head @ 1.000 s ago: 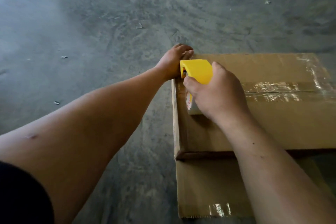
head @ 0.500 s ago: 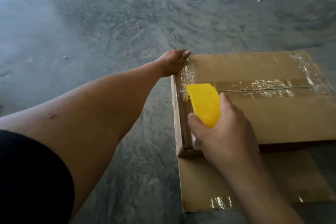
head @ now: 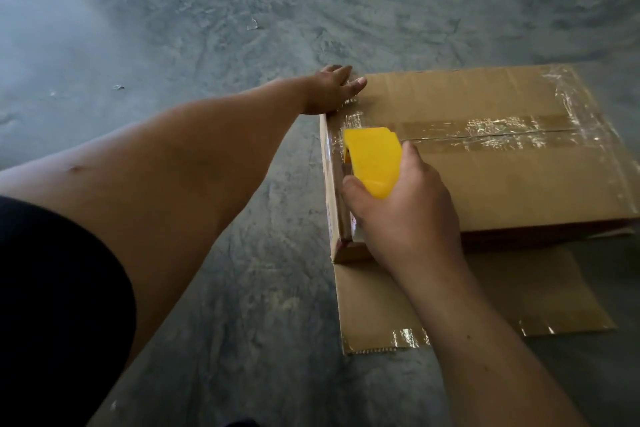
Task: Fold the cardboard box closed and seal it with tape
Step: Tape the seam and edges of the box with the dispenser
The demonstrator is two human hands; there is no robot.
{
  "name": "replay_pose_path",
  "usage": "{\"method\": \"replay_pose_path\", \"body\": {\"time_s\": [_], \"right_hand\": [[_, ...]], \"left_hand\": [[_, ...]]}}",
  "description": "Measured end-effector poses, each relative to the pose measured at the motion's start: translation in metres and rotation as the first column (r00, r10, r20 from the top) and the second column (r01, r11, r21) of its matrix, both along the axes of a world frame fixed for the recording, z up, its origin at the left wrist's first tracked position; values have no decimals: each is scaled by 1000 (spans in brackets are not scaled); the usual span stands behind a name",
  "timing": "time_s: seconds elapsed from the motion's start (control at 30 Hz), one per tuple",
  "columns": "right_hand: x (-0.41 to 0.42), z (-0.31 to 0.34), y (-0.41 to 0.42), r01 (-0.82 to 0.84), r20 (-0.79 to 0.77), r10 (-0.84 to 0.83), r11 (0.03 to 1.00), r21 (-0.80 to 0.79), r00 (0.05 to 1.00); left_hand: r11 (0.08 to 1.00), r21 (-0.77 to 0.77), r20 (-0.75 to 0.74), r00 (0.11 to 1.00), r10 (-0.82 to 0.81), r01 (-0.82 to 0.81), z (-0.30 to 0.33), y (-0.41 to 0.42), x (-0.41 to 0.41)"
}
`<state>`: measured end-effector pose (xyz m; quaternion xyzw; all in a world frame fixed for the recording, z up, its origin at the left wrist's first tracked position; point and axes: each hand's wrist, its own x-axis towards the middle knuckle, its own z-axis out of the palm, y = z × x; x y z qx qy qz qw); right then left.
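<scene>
A brown cardboard box (head: 502,184) lies on the floor with its top flaps folded shut. Clear tape (head: 491,130) runs along the centre seam and across the right end. My right hand (head: 401,215) grips a yellow tape dispenser (head: 374,159) at the box's near left edge, with tape laid along that left edge. My left hand (head: 332,90) lies flat, fingers spread, pressing the far left corner of the box top.
A flat piece of cardboard (head: 519,295) with a strip of tape on its near edge lies on the floor in front of the box. The grey concrete floor (head: 207,28) carries small scraps of debris.
My right hand has drawn the yellow dispenser from the far left corner toward me along the box's left edge, leaving tape behind. My left hand stays pressed on the far corner.
</scene>
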<state>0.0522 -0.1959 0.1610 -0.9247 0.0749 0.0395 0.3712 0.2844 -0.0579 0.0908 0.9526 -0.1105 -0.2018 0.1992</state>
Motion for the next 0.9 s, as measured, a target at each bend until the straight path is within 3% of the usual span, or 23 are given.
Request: {"method": "replay_pose_path", "body": {"time_s": [0.17,0.3,0.4,0.57,0.9], "right_hand": [[-3,-1,-2,11,7,-11,1000,-7,1000],[-3,-2,-3,6,27,-5,1000,-21,1000],[-2,-3,-2,3,27,-2,1000,-31,1000],[2,-4,-2,-8,8,8,1000,-28,1000],[-58,-14,-12,-5,-26,5,1000,20,1000]], "left_hand": [[991,77,234,964,-125,110,-6,4,-10],[962,113,317,908,-273,250,-9,8,-21],[937,105,312,884,-349,333,-13,0,-29],[890,230,262,856,-445,392,-24,3,-26],[885,272,238,864,-443,379,-16,-1,-32]]}}
